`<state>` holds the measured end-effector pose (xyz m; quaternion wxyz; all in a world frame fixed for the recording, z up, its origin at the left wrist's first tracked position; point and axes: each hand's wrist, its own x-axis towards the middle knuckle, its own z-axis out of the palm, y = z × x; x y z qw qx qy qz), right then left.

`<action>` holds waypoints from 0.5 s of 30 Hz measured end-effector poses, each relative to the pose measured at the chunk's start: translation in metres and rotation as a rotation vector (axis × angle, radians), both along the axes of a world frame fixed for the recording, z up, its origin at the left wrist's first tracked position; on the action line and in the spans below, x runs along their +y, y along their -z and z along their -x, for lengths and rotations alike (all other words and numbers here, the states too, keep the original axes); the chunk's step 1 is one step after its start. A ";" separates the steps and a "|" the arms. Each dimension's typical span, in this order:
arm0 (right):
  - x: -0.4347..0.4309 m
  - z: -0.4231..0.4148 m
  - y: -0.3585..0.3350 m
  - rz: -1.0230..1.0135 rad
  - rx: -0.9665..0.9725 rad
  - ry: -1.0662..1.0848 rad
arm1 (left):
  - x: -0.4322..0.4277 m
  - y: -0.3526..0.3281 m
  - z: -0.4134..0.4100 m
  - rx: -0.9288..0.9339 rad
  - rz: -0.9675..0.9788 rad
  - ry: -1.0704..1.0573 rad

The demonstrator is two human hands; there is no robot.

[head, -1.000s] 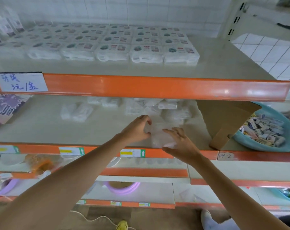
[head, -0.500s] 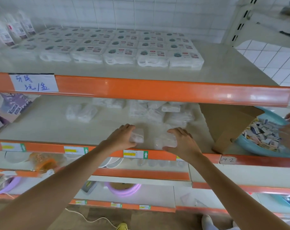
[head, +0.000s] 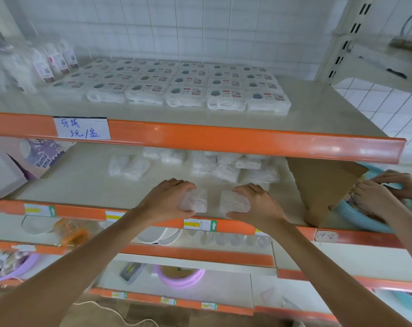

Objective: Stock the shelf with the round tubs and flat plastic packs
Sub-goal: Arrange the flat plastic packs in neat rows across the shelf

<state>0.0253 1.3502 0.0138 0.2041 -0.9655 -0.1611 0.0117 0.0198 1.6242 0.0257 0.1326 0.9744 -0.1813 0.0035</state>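
My left hand (head: 167,199) grips a clear flat plastic pack (head: 195,200) resting on the middle shelf (head: 82,185) near its front edge. My right hand (head: 259,204) grips a second clear plastic pack (head: 232,201) right beside it, a small gap between the two. Behind them lies a loose heap of similar clear packs (head: 223,166). Two more packs (head: 129,165) lie apart to the left. No round tubs can be told apart in this blurred view.
White labelled packs (head: 183,88) lie in rows on the top shelf. A cardboard box (head: 323,185) stands at the right, next to a blue basin (head: 356,213) where another person's hands (head: 384,192) reach. A purple printed box (head: 42,156) sits far left.
My hands drew apart, each taking one pack, and set them side by side near the shelf's front edge. The view tilted up. Another person's hands came into the blue basin.
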 end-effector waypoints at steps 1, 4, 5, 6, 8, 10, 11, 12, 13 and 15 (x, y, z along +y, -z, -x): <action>0.002 0.002 -0.005 0.006 -0.013 -0.013 | 0.002 -0.009 0.005 0.000 -0.009 0.011; 0.011 0.008 -0.021 0.020 -0.076 -0.052 | 0.007 -0.035 0.021 -0.011 -0.018 0.035; 0.014 0.011 -0.027 0.022 -0.103 -0.070 | 0.008 -0.044 0.027 -0.025 -0.007 0.036; 0.017 0.015 -0.033 0.023 -0.129 -0.087 | 0.011 -0.052 0.032 -0.033 0.006 0.032; 0.023 0.022 -0.047 0.033 -0.178 -0.119 | 0.017 -0.067 0.042 -0.039 0.030 0.012; 0.027 0.031 -0.060 0.051 -0.220 -0.136 | 0.025 -0.079 0.052 -0.046 0.041 -0.003; 0.029 0.035 -0.066 0.053 -0.239 -0.143 | 0.030 -0.083 0.057 -0.049 0.048 -0.010; 0.032 0.039 -0.073 0.047 -0.265 -0.151 | 0.036 -0.089 0.061 -0.052 0.055 -0.016; 0.034 0.043 -0.079 0.036 -0.293 -0.162 | 0.042 -0.094 0.065 -0.051 0.062 -0.023; 0.041 0.049 -0.093 0.021 -0.316 -0.182 | 0.053 -0.108 0.073 -0.056 0.086 -0.036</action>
